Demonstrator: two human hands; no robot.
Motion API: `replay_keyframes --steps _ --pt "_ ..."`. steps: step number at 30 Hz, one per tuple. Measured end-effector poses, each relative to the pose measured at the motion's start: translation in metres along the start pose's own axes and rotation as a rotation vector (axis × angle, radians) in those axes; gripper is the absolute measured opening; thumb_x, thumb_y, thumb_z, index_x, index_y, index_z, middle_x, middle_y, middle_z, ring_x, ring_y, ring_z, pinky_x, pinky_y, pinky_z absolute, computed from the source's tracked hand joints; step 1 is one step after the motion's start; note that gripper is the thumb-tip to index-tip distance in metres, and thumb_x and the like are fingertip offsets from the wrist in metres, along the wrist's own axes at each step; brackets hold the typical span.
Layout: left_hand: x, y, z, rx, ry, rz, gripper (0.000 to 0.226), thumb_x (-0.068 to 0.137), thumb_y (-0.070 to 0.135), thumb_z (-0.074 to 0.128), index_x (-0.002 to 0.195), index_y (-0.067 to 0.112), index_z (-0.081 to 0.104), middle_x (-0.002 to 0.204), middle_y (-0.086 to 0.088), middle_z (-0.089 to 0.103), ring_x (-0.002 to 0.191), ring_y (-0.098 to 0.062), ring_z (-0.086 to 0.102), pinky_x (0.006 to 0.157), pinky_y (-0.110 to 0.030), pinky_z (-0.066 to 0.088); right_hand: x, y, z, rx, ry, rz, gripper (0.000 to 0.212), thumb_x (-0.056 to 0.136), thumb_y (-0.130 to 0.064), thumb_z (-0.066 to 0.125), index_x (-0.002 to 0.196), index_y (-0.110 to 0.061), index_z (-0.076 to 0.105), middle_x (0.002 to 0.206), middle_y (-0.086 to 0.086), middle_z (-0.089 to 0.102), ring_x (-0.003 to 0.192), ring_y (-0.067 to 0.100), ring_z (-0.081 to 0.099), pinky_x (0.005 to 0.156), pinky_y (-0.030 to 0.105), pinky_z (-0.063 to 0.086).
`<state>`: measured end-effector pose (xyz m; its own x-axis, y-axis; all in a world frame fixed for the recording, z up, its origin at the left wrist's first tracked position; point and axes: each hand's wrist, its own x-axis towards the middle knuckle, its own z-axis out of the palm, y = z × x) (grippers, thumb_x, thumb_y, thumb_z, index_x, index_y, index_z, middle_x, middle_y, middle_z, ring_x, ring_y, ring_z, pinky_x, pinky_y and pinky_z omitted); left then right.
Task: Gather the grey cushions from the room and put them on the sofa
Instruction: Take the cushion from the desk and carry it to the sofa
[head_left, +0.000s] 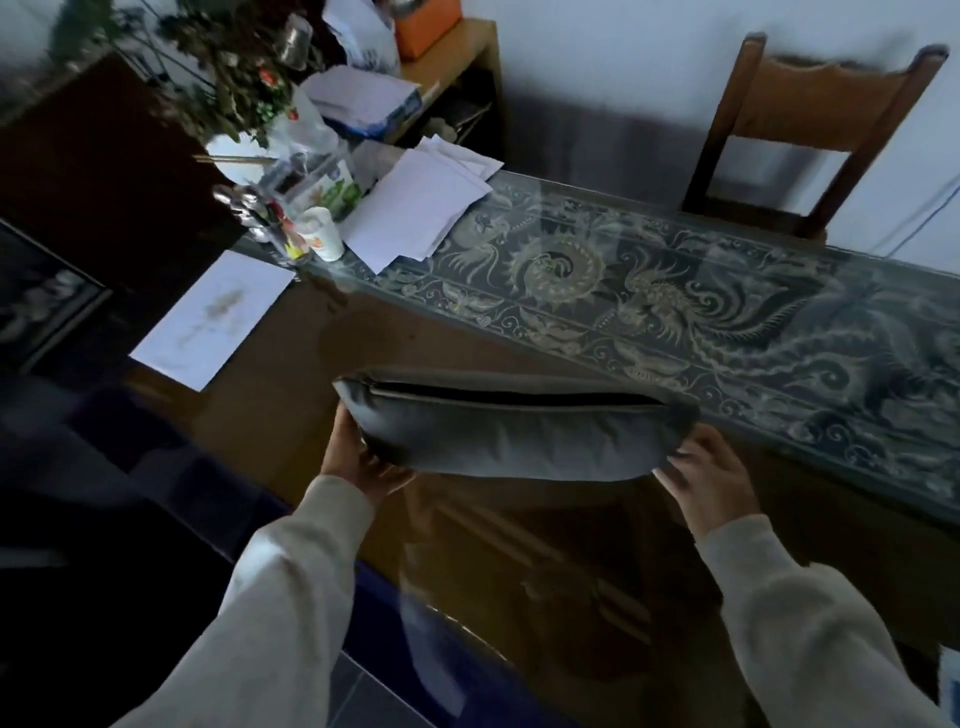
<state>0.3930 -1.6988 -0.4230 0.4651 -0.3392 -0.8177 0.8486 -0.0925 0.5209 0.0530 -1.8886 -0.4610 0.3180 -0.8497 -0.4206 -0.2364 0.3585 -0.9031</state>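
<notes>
A person grips a grey cushion (514, 436) by both ends above the near edge of a glass tabletop (322, 374), left hand (358, 457) and right hand (701, 475) with fingers curled tight on the fabric. A patterned runner (675, 306) crosses behind it; loose papers (415, 208), a cup (324, 234) and a plant (228, 73) crowd the far left corner. A wooden chair (810, 135) stands beyond the far edge.

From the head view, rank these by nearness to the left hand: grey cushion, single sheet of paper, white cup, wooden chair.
1. Grey cushion: held at its left end by the left hand; the right hand holds the other end.
2. Single sheet of paper: on the table's left edge, farther along.
3. White cup: in the clutter past the sheet.
4. Wooden chair: across the table, by the wall.
</notes>
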Motion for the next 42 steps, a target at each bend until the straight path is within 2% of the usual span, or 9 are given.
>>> replay_keyframes --steps 4,7,14,18,22,26,32,37,42 --pt "-0.044 0.044 -0.072 0.035 -0.143 0.255 0.126 0.023 0.066 0.089 0.129 0.002 0.067 0.116 -0.018 0.067 0.113 -0.038 0.065 0.091 -0.052 0.055 -0.003 -0.031 0.053 0.188 -0.028 0.107 0.049 0.106 -0.001 0.048 0.088 -0.04 0.071 0.082 -0.024 0.072 0.09 -0.002 0.065 0.086 0.017 0.051" --pt "-0.063 0.063 -0.131 -0.044 -0.236 0.326 0.049 0.07 0.004 0.059 0.117 0.012 0.07 0.117 -0.012 0.07 0.085 -0.027 0.076 0.065 -0.034 0.062 -0.021 -0.048 0.11 0.313 -0.117 0.155 0.013 0.095 -0.021 0.073 0.106 -0.015 0.077 0.112 0.01 0.078 0.109 0.03 0.072 0.1 0.042 0.057" --pt "-0.128 0.057 -0.348 -0.098 0.046 0.553 0.077 0.082 -0.031 0.025 0.148 0.004 0.041 0.13 -0.01 0.063 0.094 -0.02 0.072 0.068 -0.026 0.059 -0.096 -0.065 0.286 -0.501 -0.656 0.045 0.114 0.039 -0.091 0.082 0.131 -0.025 0.068 0.13 -0.003 0.069 0.119 0.023 0.065 0.111 0.046 0.048" --pt "-0.177 0.038 -0.446 -0.091 0.186 0.596 0.089 0.067 -0.034 0.023 0.137 0.011 0.056 0.108 -0.001 0.076 0.096 -0.02 0.071 0.066 -0.025 0.054 -0.162 -0.045 0.374 -0.601 -0.817 -0.073 0.132 0.044 -0.075 0.091 0.158 -0.028 0.044 0.156 -0.004 0.053 0.141 0.019 0.052 0.121 0.045 0.039" --pt "-0.276 -0.024 -0.594 -0.157 0.483 0.62 0.086 0.076 -0.032 0.021 0.139 0.016 0.053 0.079 -0.001 0.069 0.056 -0.01 0.061 0.041 -0.016 0.042 -0.307 -0.009 0.505 -0.659 -1.048 -0.251 0.123 0.061 -0.063 0.089 0.164 -0.032 0.029 0.165 -0.007 0.04 0.148 0.014 0.043 0.124 0.036 0.03" --pt "-0.366 -0.098 -0.689 -0.265 0.802 0.688 0.073 0.088 -0.031 0.028 0.135 0.021 0.051 0.09 0.009 0.07 0.068 -0.003 0.064 0.047 -0.014 0.047 -0.455 0.038 0.587 -0.693 -1.199 -0.43 0.103 0.078 -0.043 0.09 0.161 -0.031 0.031 0.152 -0.009 0.048 0.137 0.009 0.046 0.105 0.017 0.031" --pt "-0.49 -0.21 -0.764 -0.657 1.122 0.798 0.067 0.043 -0.009 0.044 0.102 0.018 0.061 0.082 -0.002 0.056 0.068 -0.016 0.051 0.043 -0.014 0.036 -0.654 0.091 0.643 -0.616 -1.487 -0.483 0.09 0.064 -0.026 0.1 0.141 -0.024 0.053 0.131 -0.002 0.065 0.115 0.013 0.063 0.104 0.027 0.047" --pt "-0.549 -0.292 -0.797 -0.843 1.353 0.882 0.085 0.071 -0.035 0.036 0.146 0.003 0.043 0.111 -0.009 0.06 0.09 -0.015 0.061 0.058 -0.015 0.051 -0.783 0.135 0.658 -0.537 -1.662 -0.564 0.075 0.06 -0.024 0.102 0.123 -0.025 0.062 0.115 -0.009 0.069 0.105 0.002 0.066 0.103 0.029 0.052" --pt "-0.577 -0.34 -0.832 -1.014 1.583 0.883 0.089 0.064 -0.016 0.061 0.148 0.002 0.037 0.129 -0.024 0.055 0.107 -0.03 0.06 0.064 -0.029 0.06 -0.879 0.176 0.675 -0.594 -1.802 -0.635 0.075 0.068 -0.036 0.097 0.136 -0.024 0.066 0.129 0.007 0.061 0.118 0.018 0.06 0.112 0.033 0.046"
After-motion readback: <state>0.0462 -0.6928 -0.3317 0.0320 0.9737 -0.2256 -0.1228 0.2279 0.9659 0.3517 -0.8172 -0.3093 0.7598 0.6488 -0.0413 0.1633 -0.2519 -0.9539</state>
